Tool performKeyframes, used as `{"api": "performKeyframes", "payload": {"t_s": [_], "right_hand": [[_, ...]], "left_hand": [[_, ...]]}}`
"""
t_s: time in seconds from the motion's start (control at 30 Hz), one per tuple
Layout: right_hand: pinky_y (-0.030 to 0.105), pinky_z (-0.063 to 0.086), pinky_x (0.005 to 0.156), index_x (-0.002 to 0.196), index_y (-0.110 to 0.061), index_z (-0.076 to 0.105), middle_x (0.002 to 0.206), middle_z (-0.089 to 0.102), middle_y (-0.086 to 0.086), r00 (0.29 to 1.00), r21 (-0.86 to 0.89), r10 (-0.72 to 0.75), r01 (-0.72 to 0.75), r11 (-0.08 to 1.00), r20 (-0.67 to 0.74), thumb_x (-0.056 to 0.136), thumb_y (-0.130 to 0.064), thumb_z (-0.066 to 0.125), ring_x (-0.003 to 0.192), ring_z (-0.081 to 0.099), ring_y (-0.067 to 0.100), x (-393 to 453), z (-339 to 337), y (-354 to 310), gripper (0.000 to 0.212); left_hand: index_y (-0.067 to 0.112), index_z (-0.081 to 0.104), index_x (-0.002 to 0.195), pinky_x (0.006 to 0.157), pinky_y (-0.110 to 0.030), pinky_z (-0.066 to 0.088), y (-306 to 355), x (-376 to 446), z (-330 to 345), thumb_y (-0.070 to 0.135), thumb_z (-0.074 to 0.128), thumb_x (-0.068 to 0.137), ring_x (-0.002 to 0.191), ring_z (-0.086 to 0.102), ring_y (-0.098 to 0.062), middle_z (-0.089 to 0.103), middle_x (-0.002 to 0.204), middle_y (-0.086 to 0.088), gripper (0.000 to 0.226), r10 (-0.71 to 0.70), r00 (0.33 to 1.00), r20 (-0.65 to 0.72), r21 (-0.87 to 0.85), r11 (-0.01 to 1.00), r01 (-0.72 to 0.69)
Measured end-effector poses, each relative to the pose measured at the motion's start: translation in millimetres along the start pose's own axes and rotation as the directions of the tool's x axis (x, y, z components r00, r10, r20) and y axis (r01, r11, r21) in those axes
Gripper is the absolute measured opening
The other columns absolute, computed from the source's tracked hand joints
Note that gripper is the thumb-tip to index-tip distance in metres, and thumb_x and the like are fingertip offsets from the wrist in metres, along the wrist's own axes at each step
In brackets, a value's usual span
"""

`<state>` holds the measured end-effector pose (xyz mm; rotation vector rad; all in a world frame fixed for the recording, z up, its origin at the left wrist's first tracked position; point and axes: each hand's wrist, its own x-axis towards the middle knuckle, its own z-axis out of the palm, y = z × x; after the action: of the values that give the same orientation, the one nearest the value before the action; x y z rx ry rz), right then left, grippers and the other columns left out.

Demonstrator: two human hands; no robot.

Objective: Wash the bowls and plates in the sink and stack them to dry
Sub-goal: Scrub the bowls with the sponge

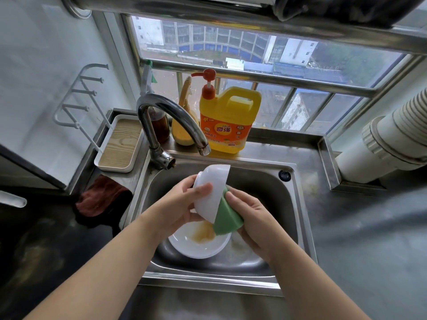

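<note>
Steel sink [288,204]: our left hand [182,204] grips white bowl [210,192] tilted, mouth rightward; right hand [251,218] presses green sponge [227,215] against its rim, fingers curled round sponge.

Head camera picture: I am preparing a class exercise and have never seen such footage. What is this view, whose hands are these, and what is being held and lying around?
There is no machine: a person wears one wide-angle camera on the head, looking down at their own hands over a steel sink. The left hand grips a tilted white bowl. The right hand presses a green sponge against it. A dirty bowl with brownish residue lies in the sink. Behind stand the tap and a yellow detergent bottle. A brown cloth lies to the left.
</note>
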<state>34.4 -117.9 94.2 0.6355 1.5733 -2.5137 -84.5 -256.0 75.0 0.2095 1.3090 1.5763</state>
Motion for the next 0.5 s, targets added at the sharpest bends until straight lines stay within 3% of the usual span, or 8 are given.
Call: {"api": "performKeyframes", "payload": {"t_s": [0.1,0.2,0.3,0.37,0.43,0.5], "right_hand": [[0.036,0.048,0.101,0.113,-0.027,0.066,0.121,0.063,-0.004,0.994,-0.254,-0.109,0.104,0.962,-0.007,0.089,-0.026,0.062,0.112,0.059,0.015,0,2,7,0.024],[0.033,0.048,0.101,0.115,-0.026,0.064,0.126,0.056,-0.009,0.993,-0.433,-0.113,0.116,0.894,0.031,0.094,-0.017,0.058,0.115,0.056,0.013,1,1,10,0.024],[0.031,0.051,0.095,0.110,-0.029,0.065,0.113,0.066,-0.002,0.996,-0.315,-0.086,0.069,0.946,-0.039,0.094,-0.018,0.057,0.105,0.062,0.013,1,2,9,0.022],[0.034,0.052,0.093,0.109,-0.029,0.066,0.108,0.070,0.002,0.997,-0.177,-0.036,0.023,0.984,-0.070,0.087,-0.026,0.059,0.100,0.064,0.016,1,3,6,0.024],[0.035,0.053,0.087,0.110,-0.026,0.069,0.105,0.071,0.005,0.999,-0.046,0.018,-0.020,0.999,-0.043,0.081,-0.033,0.059,0.095,0.065,0.018,0,1,1,0.032],[0.033,0.054,0.079,0.108,-0.024,0.072,0.102,0.070,0.008,0.999,0.062,0.040,-0.040,0.997,0.001,0.081,-0.033,0.058,0.089,0.065,0.019,-1,0,-5,0.032]], "left_hand": [[0.009,0.056,0.127,0.078,-0.044,0.056,4,-1,3,0.056,0.075,0.061,0.095,0.066,-0.029,0.063,0.117,-0.022,0.083,-0.099,0.995,-0.032,-0.022,0.995,0.098],[0.008,0.059,0.124,0.078,-0.045,0.057,9,-1,5,0.069,0.074,0.057,0.092,0.069,-0.031,0.065,0.116,-0.024,0.092,-0.263,0.962,-0.070,0.014,0.964,0.264],[0.008,0.059,0.124,0.075,-0.043,0.059,13,2,5,0.078,0.064,0.050,0.092,0.071,-0.031,0.067,0.113,-0.022,0.101,-0.358,0.929,-0.095,0.078,0.927,0.366],[0.014,0.055,0.128,0.082,-0.044,0.057,13,1,3,0.086,0.062,0.043,0.101,0.068,-0.031,0.065,0.118,-0.020,0.112,-0.370,0.927,-0.057,0.109,0.921,0.374],[0.021,0.049,0.135,0.092,-0.048,0.053,10,0,-2,0.080,0.074,0.040,0.113,0.062,-0.031,0.059,0.129,-0.016,0.115,-0.282,0.960,0.008,0.086,0.956,0.280],[0.030,0.040,0.141,0.092,-0.050,0.051,4,-1,-8,0.057,0.090,0.042,0.119,0.057,-0.032,0.052,0.136,-0.013,0.114,-0.133,0.990,0.044,0.014,0.991,0.132]]}}
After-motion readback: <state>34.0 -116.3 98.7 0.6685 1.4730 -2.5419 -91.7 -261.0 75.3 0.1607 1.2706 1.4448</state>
